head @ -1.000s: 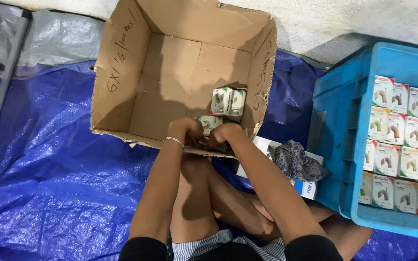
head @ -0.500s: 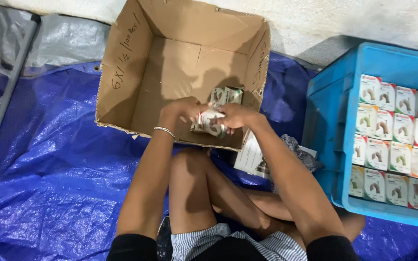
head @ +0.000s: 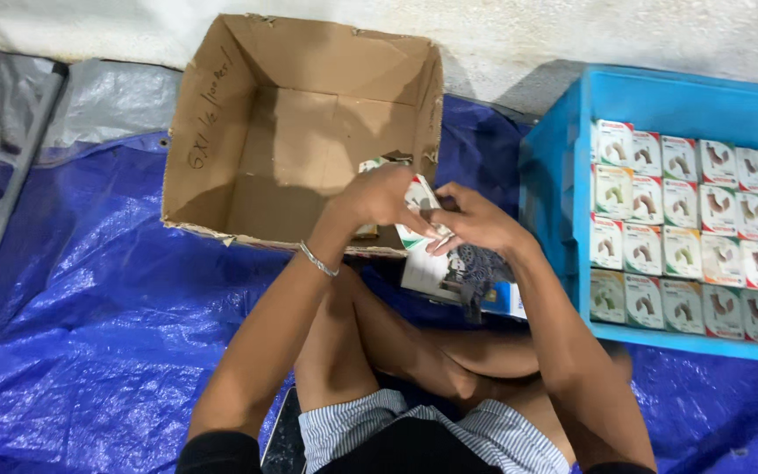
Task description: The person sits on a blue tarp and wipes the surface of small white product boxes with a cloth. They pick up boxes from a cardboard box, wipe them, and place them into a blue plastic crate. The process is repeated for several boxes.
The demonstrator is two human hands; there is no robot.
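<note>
A grey metal stand (head: pixel 12 167) lies at the left edge of the blue tarpaulin (head: pixel 98 351). Next comes an open cardboard box (head: pixel 221 149), tipped toward the person. At the box's near right corner, the left hand (head: pixel 377 197) and right hand (head: pixel 474 221) meet, both closed around one small white carton (head: pixel 419 195), fingers pinching it from either side. Just beneath the hands, a flat printed sheet (head: pixel 427 272) and a dark patterned cloth (head: pixel 475 268) lie on the tarpaulin. At the right edge sits a blue plastic crate (head: pixel 554 184) packed with rows of small cartons (head: pixel 695 237).
</note>
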